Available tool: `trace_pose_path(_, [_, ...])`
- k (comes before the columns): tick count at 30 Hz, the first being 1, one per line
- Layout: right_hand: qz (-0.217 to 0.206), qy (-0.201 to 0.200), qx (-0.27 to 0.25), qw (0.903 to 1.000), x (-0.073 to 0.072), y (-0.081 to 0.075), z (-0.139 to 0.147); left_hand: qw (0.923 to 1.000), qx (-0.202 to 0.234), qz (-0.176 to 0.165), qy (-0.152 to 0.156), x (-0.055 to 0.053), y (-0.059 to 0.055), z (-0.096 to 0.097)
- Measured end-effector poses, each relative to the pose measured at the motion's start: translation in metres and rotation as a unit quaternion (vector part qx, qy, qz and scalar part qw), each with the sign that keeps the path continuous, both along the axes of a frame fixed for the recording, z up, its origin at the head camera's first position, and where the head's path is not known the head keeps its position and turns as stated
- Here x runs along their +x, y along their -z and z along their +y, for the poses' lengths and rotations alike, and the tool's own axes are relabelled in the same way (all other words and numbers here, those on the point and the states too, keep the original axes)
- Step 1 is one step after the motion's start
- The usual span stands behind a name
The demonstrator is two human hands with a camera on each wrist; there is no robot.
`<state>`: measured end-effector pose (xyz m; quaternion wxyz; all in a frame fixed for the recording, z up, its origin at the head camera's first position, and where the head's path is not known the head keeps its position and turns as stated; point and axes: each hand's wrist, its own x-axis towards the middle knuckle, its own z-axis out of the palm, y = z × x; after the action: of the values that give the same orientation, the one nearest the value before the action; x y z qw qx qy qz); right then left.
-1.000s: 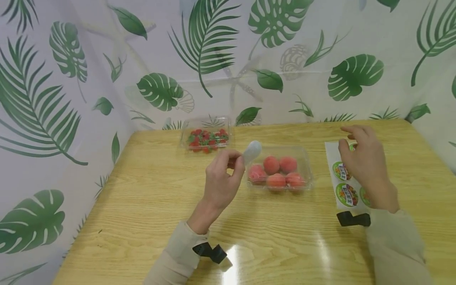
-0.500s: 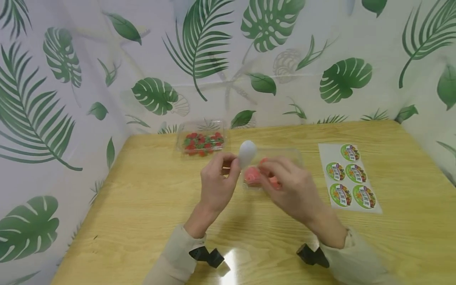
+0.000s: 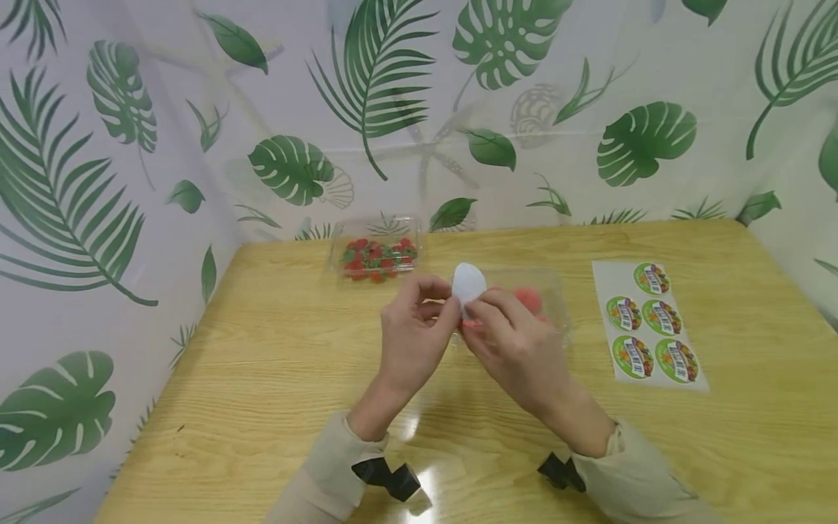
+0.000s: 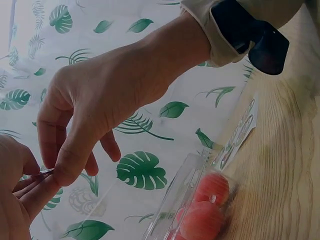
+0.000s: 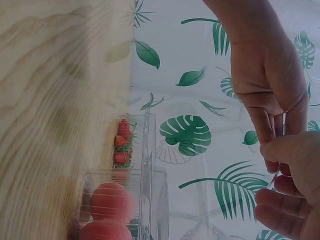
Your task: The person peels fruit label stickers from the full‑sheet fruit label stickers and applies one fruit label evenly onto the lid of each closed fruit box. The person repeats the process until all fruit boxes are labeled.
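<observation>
At far left sits a clear strawberry box. Nearer, the left hand and right hand pinch a white label between them; likely light, bendy and sticky, best held by its edges. The hands partly hide the peach box. Rightward lies a sticker sheet.

From above and farthest back, the head camera looks forward and down across the wooden table to the leaf-print backdrop. Lower and closer, the left wrist camera, turned on its side, faces the right hand; the right wrist camera, tipped the opposite way, faces the left hand. Both wrist views share the clear box of round red fruit.
</observation>
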<state>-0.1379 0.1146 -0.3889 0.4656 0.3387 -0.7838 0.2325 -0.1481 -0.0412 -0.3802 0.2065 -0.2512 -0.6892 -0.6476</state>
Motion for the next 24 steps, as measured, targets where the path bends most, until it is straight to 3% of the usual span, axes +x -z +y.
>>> trace_pose_path(4, [-0.007, -0.002, 0.002, 1.0, 0.0, -0.001, 0.002, 0.9996, 0.01, -0.015, 0.022, 0.0, 0.001, 0.0])
trace_pose_path(15, [-0.065, -0.022, -0.043, 0.9967, 0.0, -0.001, 0.009, 0.9977, -0.041, 0.02, 0.051, 0.0, 0.003, 0.002])
trace_pose_path(24, [-0.111, -0.073, -0.104, 0.9857, 0.0, -0.005, 0.013, 0.9973, -0.051, 0.025, 0.048, -0.001, 0.004, 0.002])
